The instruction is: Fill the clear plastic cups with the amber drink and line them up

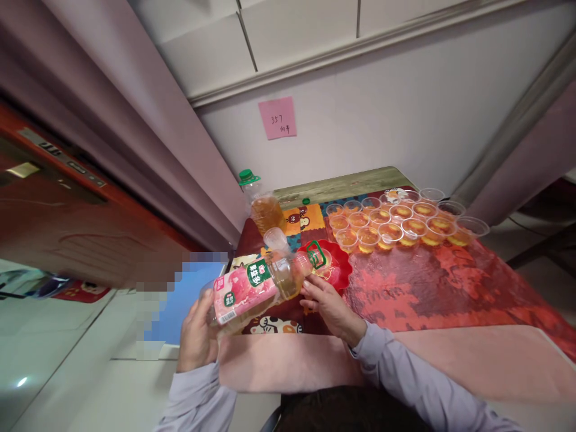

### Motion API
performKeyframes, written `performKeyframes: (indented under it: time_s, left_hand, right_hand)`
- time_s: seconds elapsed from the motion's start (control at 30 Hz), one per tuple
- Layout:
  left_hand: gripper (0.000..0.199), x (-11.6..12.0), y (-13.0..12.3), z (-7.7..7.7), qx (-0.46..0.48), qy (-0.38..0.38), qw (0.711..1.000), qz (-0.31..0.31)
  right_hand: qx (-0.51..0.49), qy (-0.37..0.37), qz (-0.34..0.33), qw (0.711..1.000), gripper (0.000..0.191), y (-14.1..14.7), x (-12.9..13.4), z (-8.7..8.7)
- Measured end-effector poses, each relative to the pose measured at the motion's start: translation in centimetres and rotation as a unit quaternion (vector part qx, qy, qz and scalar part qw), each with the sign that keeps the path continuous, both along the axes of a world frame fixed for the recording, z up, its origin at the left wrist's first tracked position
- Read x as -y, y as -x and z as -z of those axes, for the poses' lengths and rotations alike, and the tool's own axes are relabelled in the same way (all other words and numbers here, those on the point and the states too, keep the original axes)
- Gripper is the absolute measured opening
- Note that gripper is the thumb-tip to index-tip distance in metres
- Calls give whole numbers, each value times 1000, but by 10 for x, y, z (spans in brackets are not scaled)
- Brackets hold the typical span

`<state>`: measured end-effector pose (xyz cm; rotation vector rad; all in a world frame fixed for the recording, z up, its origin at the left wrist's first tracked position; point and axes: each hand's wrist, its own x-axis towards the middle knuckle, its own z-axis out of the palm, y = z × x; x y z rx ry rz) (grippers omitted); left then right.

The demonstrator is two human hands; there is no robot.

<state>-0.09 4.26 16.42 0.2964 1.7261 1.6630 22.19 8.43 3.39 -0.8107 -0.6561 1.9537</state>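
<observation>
A large clear juice bottle (246, 291) with a pink-and-green label lies tilted across the front of the table, its neck pointing right. My left hand (198, 330) is wrapped around the bottle's base end. At the neck, the fingers of my right hand (326, 306) grip the bottle from below. A green carrying ring (317, 255) hangs at the neck, over a red scalloped bowl (345, 267). Just behind the bottle stands a clear plastic cup (275, 239). A loose green cap (306, 201) lies farther back on the table.
Several clear cups of amber drink (390, 233) stand in rows at the right. A second bottle (267, 213) with a green cap stands at the back left. The patterned tablecloth (405, 294) covers the table against the wall. A wooden cabinet (81, 198) is at the left.
</observation>
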Motion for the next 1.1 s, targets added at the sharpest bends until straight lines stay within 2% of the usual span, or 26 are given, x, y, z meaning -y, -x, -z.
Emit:
performKeyframes:
  time_s: [0.13,0.47,0.77,1.1]
  left_hand:
    - [24,0,3,1,-12,4,1000,9]
    - [20,0,6,4,-15,8,1000,7]
    - [22,0,4,-1,-17,6,1000,11]
    - [27,3,13,5,-33,16,999,8]
  right_hand:
    - [4,6,3,1000,55,0,0,0]
    - [7,7,8,1000,55,0,-1,-3]
    - [6,7,4,1000,56,0,-2,-6]
    - [5,10,0,1000,58,0,-2,-11]
